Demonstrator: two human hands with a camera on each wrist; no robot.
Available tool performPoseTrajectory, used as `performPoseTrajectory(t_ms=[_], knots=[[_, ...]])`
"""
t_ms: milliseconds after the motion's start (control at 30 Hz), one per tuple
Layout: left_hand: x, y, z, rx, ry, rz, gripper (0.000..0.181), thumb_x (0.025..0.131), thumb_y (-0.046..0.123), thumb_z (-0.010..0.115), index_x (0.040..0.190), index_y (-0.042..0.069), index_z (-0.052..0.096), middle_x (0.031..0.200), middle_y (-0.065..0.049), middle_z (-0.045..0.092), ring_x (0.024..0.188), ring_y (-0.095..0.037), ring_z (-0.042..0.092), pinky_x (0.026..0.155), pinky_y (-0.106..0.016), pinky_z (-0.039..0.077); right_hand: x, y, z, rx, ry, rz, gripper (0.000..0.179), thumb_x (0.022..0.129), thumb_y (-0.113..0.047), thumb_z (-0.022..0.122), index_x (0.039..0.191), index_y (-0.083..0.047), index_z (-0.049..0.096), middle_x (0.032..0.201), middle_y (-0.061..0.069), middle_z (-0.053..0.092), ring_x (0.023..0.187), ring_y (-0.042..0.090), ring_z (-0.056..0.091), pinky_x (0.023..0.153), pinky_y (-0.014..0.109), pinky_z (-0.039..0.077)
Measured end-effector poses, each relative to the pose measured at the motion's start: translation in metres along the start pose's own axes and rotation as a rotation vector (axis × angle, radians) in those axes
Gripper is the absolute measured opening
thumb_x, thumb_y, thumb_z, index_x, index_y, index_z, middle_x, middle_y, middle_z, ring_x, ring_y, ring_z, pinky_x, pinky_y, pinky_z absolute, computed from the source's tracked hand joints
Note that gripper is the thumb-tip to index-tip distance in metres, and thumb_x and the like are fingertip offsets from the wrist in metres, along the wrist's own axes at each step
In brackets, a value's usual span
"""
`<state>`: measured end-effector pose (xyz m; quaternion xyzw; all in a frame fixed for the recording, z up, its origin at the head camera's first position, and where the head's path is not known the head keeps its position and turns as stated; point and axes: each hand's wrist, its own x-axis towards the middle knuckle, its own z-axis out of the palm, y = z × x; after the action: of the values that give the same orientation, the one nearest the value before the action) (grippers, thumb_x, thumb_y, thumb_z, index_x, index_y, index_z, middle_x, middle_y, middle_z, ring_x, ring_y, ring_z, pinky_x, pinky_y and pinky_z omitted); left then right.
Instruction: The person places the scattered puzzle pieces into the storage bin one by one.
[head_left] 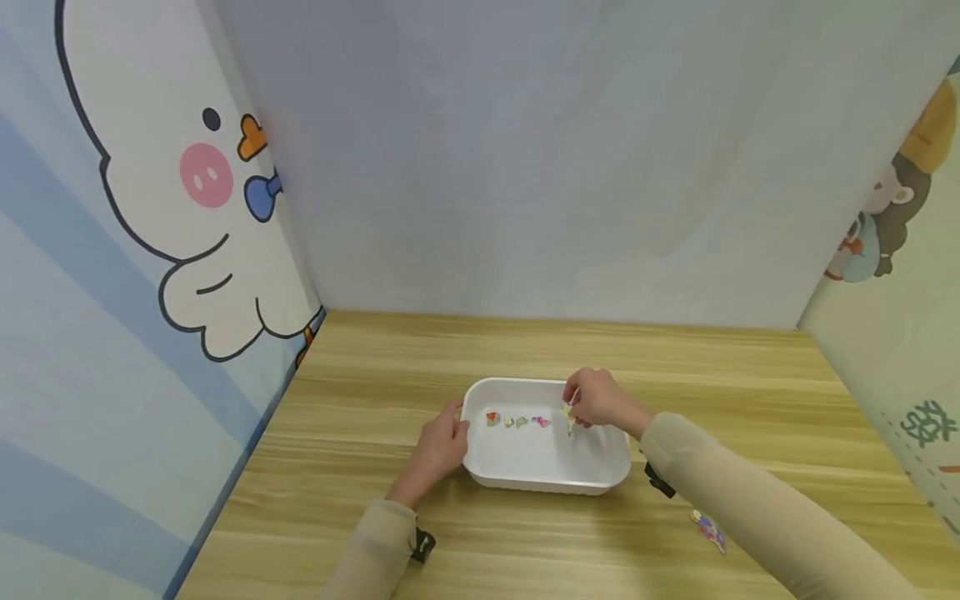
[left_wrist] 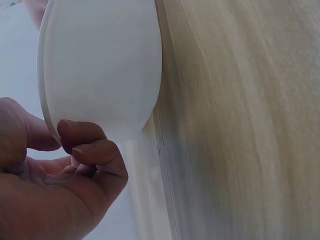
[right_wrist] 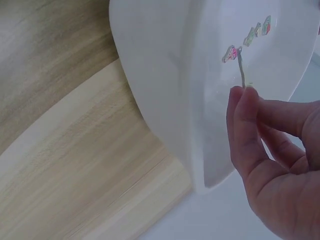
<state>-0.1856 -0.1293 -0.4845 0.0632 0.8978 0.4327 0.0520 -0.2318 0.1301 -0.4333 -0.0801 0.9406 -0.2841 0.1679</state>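
Note:
A white rectangular tub (head_left: 540, 467) with rounded corners sits on the wooden table. My left hand (head_left: 441, 442) pinches its left rim between thumb and fingers; the left wrist view shows the tub's outer wall (left_wrist: 105, 65) beside the curled fingers. Over the tub's right part, my right hand (head_left: 597, 398) pinches a small thin yellowish cutout (head_left: 568, 417), seen edge-on as a thin strip (right_wrist: 242, 67) in the right wrist view. Inside the tub several small colourful cutouts lie in a row, among them a red and green one (head_left: 492, 418) and a pink one (head_left: 542, 422).
On the table (head_left: 360, 367), near the right forearm, lies a purple and yellow cutout (head_left: 708, 531). A grey-white backdrop (head_left: 540, 167) rises behind the table. Printed cloth walls stand at the left (head_left: 135, 275) and right (head_left: 885, 333).

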Motion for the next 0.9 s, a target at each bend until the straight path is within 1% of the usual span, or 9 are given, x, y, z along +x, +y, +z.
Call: performPoseTrajectory(t_ms=[67,367,600,767,900], knots=[[0.0,-0.001,0.0,-0.001,0.001,0.008,0.041,0.095,0.011,0.047,0.135,0.001,0.043,0.085,-0.015,0.066,0.064,-0.015,0.055,0.056,-0.026,0.045,0.001,-0.001,0.0,-0.009,0.004,0.001,0.012,0.075,0.008,0.067,0.086,0.003,0.064,0.069,0.008,0.061,0.052,0.015,0.06,0.048,0.024,0.049],[0.001,-0.003,0.001,-0.005,0.002,0.011,0.041,0.095,0.011,0.046,0.135,0.001,0.043,0.083,-0.014,0.065,0.066,-0.015,0.057,0.058,-0.026,0.047,0.008,-0.004,0.008,-0.007,-0.017,0.012,0.014,0.071,0.01,0.066,0.082,0.002,0.064,0.065,0.007,0.062,0.049,0.014,0.059,0.047,0.024,0.05],[-0.002,0.0,-0.001,-0.003,0.009,0.02,0.04,0.095,0.011,0.046,0.134,0.001,0.043,0.088,-0.018,0.068,0.064,-0.016,0.057,0.056,-0.028,0.046,0.012,-0.002,0.016,-0.077,-0.046,0.039,0.013,0.075,0.007,0.067,0.084,-0.001,0.063,0.069,0.005,0.06,0.051,0.012,0.058,0.047,0.022,0.049],[-0.002,0.001,-0.001,-0.005,0.006,0.016,0.04,0.095,0.01,0.046,0.134,0.002,0.043,0.09,-0.018,0.067,0.066,-0.017,0.058,0.057,-0.028,0.046,0.014,-0.001,0.019,-0.075,-0.032,0.037,0.013,0.074,0.007,0.066,0.084,-0.001,0.063,0.068,0.005,0.061,0.051,0.012,0.058,0.047,0.023,0.049],[0.0,0.0,-0.001,-0.004,-0.004,0.012,0.04,0.095,0.01,0.046,0.134,0.001,0.043,0.087,-0.017,0.067,0.061,-0.015,0.056,0.053,-0.027,0.045,0.014,0.0,0.021,-0.089,-0.039,0.041,0.014,0.074,0.006,0.066,0.085,-0.001,0.064,0.065,0.004,0.061,0.05,0.012,0.058,0.047,0.023,0.047]])
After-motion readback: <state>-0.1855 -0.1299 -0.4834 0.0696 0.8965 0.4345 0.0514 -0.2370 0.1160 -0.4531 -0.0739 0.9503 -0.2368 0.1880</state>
